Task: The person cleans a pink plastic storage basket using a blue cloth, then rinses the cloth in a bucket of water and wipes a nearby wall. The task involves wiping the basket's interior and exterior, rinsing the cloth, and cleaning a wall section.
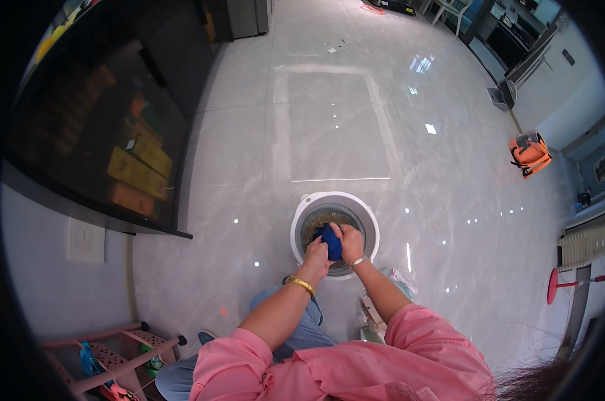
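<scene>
A white round bucket [371, 218] stands on the floor in front of me, with murky brownish water [332, 216] inside. Over its opening, both hands grip a bunched dark blue cloth [334, 245]. My left hand [316, 254] holds the cloth from the near left side, the wrist wearing a gold bangle. On the right, my right hand [351, 241] has its fingers closed around the upper side of the cloth. Whether the cloth's lower end touches the water cannot be seen.
A black glass-fronted cabinet [147, 115] stands at the left. Near my right forearm lie a plastic bag [402, 280] and boxes [373, 313]. A pink rack [127, 361] is at lower left. An orange bag [530, 153] and a red-based stand [553, 285] are at the right.
</scene>
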`<act>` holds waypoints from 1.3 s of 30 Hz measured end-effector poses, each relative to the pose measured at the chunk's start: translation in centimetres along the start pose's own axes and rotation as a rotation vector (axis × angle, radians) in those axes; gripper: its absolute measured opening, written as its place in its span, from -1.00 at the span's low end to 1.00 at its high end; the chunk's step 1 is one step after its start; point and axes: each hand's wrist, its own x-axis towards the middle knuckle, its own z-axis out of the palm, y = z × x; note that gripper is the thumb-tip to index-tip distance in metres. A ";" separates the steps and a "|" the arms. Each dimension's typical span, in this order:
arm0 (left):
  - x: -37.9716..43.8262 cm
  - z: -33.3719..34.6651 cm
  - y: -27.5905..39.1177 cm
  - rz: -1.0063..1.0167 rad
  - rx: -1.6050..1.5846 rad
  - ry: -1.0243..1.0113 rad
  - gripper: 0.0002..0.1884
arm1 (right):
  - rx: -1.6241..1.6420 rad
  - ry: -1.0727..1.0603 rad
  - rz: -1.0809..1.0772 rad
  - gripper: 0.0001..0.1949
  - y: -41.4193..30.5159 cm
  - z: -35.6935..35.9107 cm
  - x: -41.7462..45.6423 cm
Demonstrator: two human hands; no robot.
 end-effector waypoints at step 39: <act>-1.7 0.3 1.3 0.013 0.137 0.217 -0.32 | -0.247 -0.307 -0.010 -0.64 5.1 3.8 -0.2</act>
